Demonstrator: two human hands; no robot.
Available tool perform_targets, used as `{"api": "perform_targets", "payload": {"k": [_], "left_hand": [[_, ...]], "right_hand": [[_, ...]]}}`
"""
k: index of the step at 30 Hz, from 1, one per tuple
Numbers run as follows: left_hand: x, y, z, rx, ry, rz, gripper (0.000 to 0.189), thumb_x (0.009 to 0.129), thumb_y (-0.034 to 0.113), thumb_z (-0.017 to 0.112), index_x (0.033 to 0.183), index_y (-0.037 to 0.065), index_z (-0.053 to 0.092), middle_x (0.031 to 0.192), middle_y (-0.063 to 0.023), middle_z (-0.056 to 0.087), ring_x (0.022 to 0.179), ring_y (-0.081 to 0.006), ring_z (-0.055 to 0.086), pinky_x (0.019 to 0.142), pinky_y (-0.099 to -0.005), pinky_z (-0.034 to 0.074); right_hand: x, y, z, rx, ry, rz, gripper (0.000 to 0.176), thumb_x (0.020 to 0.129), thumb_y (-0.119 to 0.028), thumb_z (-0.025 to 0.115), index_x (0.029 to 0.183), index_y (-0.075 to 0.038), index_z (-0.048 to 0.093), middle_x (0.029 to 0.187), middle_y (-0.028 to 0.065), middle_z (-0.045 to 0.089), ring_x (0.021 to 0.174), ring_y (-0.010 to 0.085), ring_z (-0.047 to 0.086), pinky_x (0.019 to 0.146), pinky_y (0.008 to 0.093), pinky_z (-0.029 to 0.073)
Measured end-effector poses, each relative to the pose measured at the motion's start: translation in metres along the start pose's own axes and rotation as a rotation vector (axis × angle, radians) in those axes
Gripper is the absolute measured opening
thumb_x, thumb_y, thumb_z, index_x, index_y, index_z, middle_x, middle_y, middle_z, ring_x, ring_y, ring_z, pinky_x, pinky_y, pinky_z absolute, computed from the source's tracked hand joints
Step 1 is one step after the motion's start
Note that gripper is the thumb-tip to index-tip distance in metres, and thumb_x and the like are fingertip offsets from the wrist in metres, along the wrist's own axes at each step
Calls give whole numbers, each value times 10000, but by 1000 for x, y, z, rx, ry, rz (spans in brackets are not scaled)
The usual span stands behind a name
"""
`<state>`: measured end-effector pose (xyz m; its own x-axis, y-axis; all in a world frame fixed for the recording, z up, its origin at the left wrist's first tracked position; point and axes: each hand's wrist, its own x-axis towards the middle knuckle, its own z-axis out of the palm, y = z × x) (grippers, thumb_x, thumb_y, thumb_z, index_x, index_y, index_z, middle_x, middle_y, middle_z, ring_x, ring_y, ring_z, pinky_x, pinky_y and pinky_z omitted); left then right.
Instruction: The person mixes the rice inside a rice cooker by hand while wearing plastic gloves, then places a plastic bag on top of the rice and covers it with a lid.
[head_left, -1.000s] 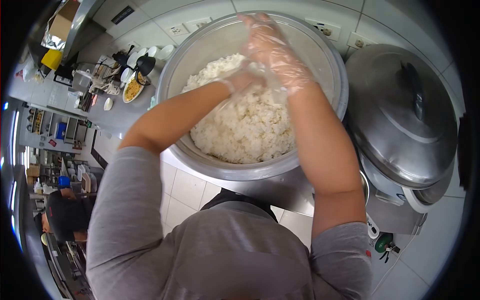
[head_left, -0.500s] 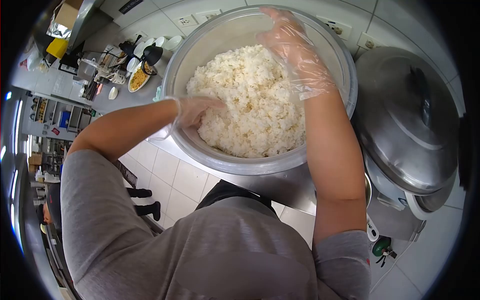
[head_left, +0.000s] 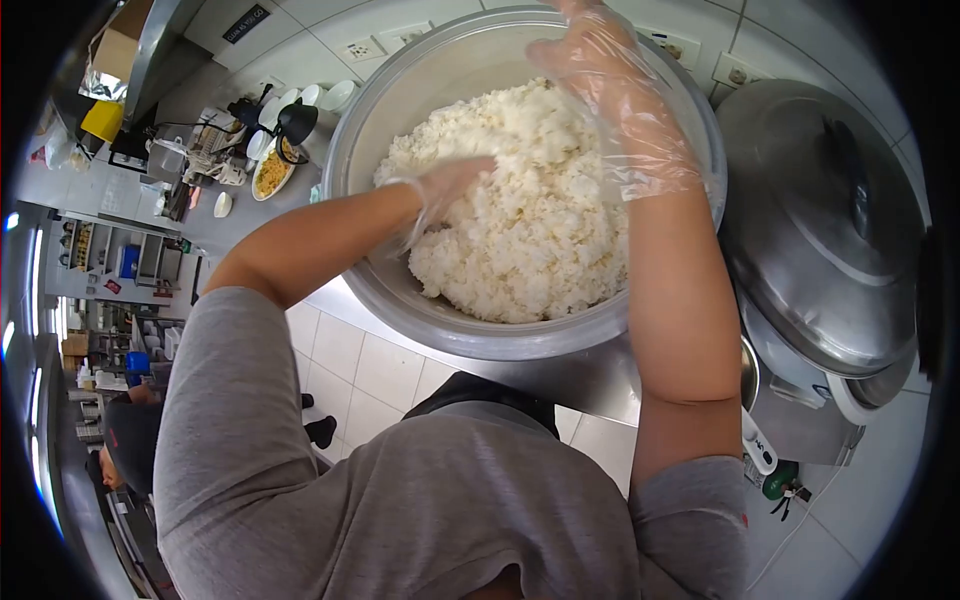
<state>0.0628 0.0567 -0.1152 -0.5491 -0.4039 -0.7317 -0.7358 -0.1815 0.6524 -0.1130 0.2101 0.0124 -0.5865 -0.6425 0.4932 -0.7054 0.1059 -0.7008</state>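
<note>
A wide metal basin (head_left: 375, 310) holds a large mound of cooked white rice (head_left: 530, 230). My left hand (head_left: 450, 190), in a clear plastic glove, is at the left side of the mound with its fingers stretched into the rice. Motion blurs its fingertips. My right hand (head_left: 600, 75), gloved too, is at the basin's far right rim, its thumb on the inner side and its fingers over the edge. The top of that hand is cut off by the frame.
Right of the basin stands a large lidded metal pot (head_left: 800, 230). A white-handled utensil (head_left: 758, 445) lies below it. An oval plate of yellow food (head_left: 273, 175) and white bowls (head_left: 340, 97) sit at left. Another person (head_left: 130, 435) is at far left.
My left hand has moved up and right, from the basin's left edge further over the rice. My right hand stays at the far rim. The view has shifted slightly.
</note>
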Motion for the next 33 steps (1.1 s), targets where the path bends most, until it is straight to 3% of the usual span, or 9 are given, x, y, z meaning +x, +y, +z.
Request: {"api": "perform_targets", "payload": {"k": [4,6,9,14,16,22,27,31,33], "left_hand": [[5,43,14,46,-40,139,618,867,360,565,1402,118,373,1461,-131,340,1285,-287,392,1068,-416,307],[51,55,-2,1471,-85,593,395,904,214,512,1288,126,520,1275,-143,542,1127,-269,540,983,-380,411],[36,52,-11,1297,295,995,277,881,122,540,1141,76,625,1002,-106,664,796,-246,631,777,-374,516],[-21,83,-43,1606,275,871,340,910,195,515,1227,85,573,1065,-166,636,897,-290,644,774,-361,528],[-24,72,-66,843,291,897,352,879,248,556,1162,45,609,1083,-156,640,983,-324,614,867,-416,497],[33,55,-101,1271,254,910,499,855,329,595,1257,43,518,1169,-169,602,1029,-337,598,885,-419,475],[-3,47,-114,804,356,877,389,796,249,632,1110,22,595,1039,-175,647,978,-356,617,826,-447,491],[3,46,-117,751,352,896,318,776,162,596,1048,-2,614,1034,-192,643,948,-367,626,796,-455,496],[11,49,-119,823,305,880,336,786,184,591,1065,-2,607,1057,-198,634,959,-369,621,809,-452,493]], "right_hand": [[-11,-10,2,-68,-146,39,603,696,-126,634,1282,-46,514,1323,235,476,1187,355,502,1034,357,385],[-11,3,20,-127,-197,-7,600,717,-212,702,1292,-150,538,1253,179,539,1179,312,515,979,379,421],[-34,-33,24,110,-517,244,552,731,-170,687,1269,-163,562,1232,159,558,1184,306,511,991,381,413],[-114,-99,41,-346,-1092,-174,568,788,-161,666,1326,-230,497,1389,141,427,1314,323,371,1122,417,261],[-133,-90,57,-666,-1238,-426,520,876,-157,561,1370,-250,431,1456,125,334,1378,335,247,1145,464,189],[-147,-61,146,-897,-1157,-470,407,945,-201,400,1339,-276,470,1524,179,152,1404,397,126,1155,480,102],[-117,-50,193,-841,-1024,-332,255,902,-184,517,1129,-159,631,1177,203,529,1082,370,520,921,485,401],[-83,-14,220,-1042,-876,-176,281,849,-171,579,1106,-67,627,1139,197,568,1010,368,576,872,444,457],[-50,-28,230,-1174,-996,177,361,809,-198,624,1101,11,601,1096,197,604,998,352,599,851,441,479]]}}
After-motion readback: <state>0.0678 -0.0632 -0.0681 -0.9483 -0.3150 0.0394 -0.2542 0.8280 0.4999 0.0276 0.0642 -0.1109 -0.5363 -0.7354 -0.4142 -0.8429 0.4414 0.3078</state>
